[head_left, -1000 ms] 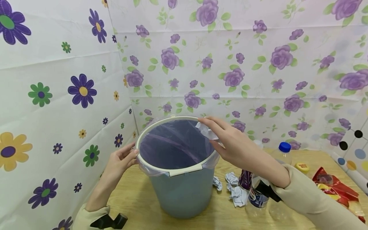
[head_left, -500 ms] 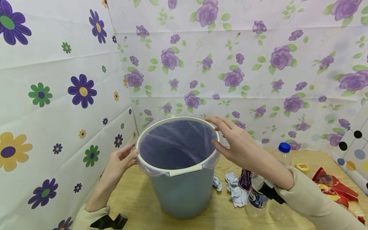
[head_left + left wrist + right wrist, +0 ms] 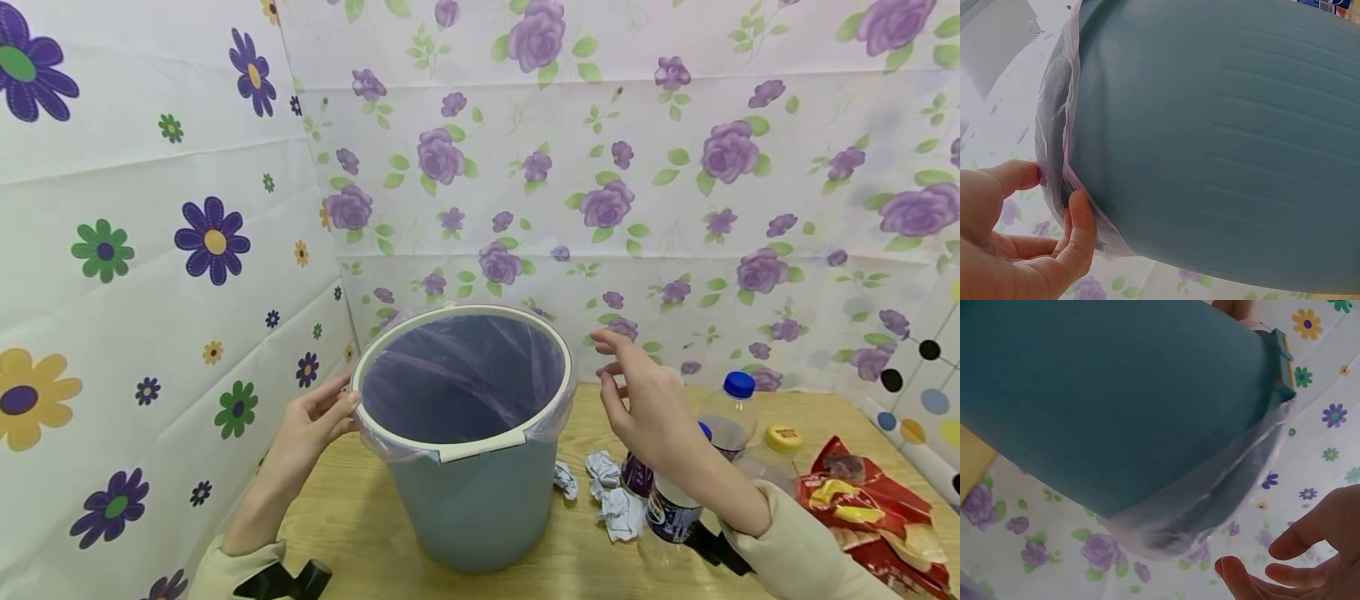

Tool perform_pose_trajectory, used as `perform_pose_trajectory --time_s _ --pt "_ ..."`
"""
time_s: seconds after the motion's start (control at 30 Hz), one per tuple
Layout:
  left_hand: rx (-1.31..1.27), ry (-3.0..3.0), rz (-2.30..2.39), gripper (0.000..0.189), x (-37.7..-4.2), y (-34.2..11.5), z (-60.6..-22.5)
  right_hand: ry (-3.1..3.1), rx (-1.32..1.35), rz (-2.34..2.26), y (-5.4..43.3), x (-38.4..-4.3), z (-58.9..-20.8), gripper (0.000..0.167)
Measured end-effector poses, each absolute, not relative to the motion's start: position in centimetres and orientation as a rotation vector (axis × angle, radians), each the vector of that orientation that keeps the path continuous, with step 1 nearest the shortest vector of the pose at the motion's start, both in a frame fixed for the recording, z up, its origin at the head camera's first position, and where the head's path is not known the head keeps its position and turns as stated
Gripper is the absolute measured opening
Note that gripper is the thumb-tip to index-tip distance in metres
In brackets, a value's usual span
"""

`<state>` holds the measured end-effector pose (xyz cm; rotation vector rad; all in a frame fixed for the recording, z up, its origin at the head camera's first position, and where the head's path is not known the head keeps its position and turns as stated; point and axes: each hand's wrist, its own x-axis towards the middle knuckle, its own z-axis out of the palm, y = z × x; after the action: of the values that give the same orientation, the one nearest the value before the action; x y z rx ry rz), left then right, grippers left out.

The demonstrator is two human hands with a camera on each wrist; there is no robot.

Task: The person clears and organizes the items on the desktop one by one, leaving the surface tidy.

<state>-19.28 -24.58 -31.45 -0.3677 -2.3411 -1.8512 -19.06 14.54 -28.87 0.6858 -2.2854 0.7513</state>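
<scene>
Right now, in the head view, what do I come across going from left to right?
Left hand, lined bin, right hand, blue bottle cap in full view, yellow bottle cap, red snack bag.

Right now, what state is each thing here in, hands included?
Bin: upright, uncovered.
Liner: inside the bin, folded over its edge.
Crumpled papers: loose beside the bin.
Blue-capped bottle: upright, cap on.
Yellow-capped bottle: cap on, body partly hidden.
Labelled bottles: partly hidden, caps unclear.
Red snack bag: lying flat, seal unclear.
Left hand: gripping the bin's edge.
Right hand: empty, off the bin.
</scene>
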Motion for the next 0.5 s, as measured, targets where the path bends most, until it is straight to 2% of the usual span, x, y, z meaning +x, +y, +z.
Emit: perform_pose_trajectory --time_s 0.5 --pt "-0.377 -2.322 -1.882 0.055 -19.3 -24.6 -31.5 -2.491 0.590 0.659 14.2 -19.8 -34.9 0.047"
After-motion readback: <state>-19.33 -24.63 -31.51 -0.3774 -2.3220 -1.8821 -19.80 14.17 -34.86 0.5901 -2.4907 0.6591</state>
